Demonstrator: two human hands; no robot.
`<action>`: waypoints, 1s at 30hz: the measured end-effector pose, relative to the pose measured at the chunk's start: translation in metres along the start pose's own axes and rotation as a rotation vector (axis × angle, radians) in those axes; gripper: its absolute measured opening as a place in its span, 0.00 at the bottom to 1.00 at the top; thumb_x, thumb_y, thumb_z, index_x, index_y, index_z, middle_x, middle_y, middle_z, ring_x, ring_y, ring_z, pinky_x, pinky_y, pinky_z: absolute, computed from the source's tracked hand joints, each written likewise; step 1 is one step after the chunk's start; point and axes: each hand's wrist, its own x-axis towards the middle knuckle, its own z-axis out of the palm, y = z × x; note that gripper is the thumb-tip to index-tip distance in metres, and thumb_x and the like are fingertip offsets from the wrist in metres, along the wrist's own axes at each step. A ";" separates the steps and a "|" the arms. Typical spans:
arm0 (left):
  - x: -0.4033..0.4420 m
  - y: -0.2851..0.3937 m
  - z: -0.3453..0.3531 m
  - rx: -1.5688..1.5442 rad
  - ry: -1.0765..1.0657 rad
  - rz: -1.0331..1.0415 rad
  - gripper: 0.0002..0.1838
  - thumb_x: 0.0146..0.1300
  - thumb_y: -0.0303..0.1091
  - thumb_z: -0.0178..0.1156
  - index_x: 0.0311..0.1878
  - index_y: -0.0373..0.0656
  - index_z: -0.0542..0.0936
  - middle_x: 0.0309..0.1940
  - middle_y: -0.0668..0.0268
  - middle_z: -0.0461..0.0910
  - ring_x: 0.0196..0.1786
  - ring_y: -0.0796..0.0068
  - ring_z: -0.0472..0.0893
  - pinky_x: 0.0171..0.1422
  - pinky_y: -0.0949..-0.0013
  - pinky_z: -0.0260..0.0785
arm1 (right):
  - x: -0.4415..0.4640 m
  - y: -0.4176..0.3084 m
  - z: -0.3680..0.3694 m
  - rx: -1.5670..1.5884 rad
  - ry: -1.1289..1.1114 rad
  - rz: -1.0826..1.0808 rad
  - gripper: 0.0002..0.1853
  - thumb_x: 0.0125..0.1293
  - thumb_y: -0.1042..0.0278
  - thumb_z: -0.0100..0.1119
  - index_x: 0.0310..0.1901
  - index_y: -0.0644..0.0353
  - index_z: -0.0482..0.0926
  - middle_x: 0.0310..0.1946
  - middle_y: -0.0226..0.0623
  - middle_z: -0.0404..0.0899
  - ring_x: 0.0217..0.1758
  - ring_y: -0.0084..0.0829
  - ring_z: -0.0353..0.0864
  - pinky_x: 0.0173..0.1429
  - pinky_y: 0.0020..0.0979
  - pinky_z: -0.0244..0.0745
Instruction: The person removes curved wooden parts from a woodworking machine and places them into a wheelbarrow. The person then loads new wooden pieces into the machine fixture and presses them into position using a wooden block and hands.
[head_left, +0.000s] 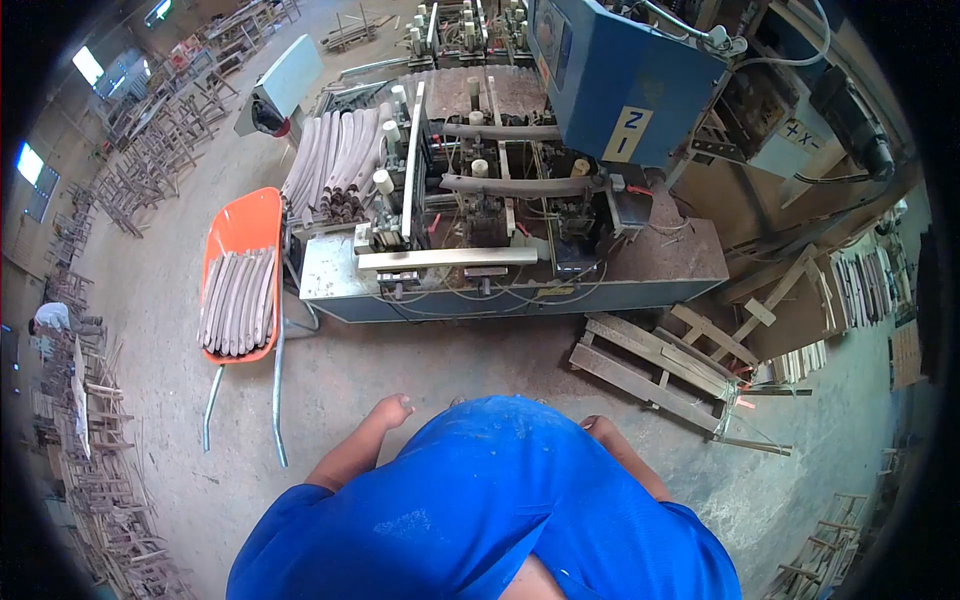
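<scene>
My left hand [391,410] hangs beside my blue shirt, fingers curled in, with nothing seen in it. On the other side, my right hand [598,428] is partly covered by the shirt and its fingers are hard to make out. Neither hand touches the woodworking machine [520,299] in front of me. Two curved wooden pieces [522,187] lie across its fixtures, under upright cylinders. A stack of similar curved pieces [335,150] rests at the machine's left end. More curved slats [238,300] fill an orange wheelbarrow [238,213] at my left.
A wooden pallet frame [655,365] lies on the floor at front right. Above the machine hangs a blue control box [625,85]. Wooden parts [865,285] stand stacked far right. A bent-over person [62,319] is at the far left among wooden frames.
</scene>
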 end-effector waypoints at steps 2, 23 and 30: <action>-0.001 0.000 0.000 0.009 0.002 0.003 0.33 0.68 0.51 0.66 0.68 0.37 0.79 0.65 0.46 0.80 0.69 0.47 0.79 0.76 0.55 0.69 | 0.005 0.006 0.002 0.019 0.012 0.002 0.21 0.57 0.57 0.77 0.52 0.51 0.90 0.50 0.47 0.90 0.56 0.44 0.88 0.65 0.40 0.80; 0.004 0.007 0.000 -0.026 0.018 -0.004 0.32 0.69 0.52 0.66 0.68 0.39 0.79 0.65 0.47 0.81 0.69 0.48 0.79 0.75 0.55 0.70 | -0.011 -0.006 -0.014 -0.007 0.074 -0.030 0.20 0.56 0.56 0.78 0.50 0.50 0.91 0.51 0.47 0.89 0.57 0.46 0.87 0.64 0.42 0.80; 0.010 0.002 0.004 -0.022 -0.007 -0.005 0.32 0.69 0.52 0.66 0.69 0.40 0.79 0.66 0.48 0.80 0.69 0.48 0.79 0.75 0.55 0.70 | -0.009 0.006 -0.009 0.016 0.102 -0.022 0.20 0.55 0.57 0.78 0.50 0.51 0.91 0.49 0.48 0.90 0.55 0.46 0.88 0.63 0.41 0.80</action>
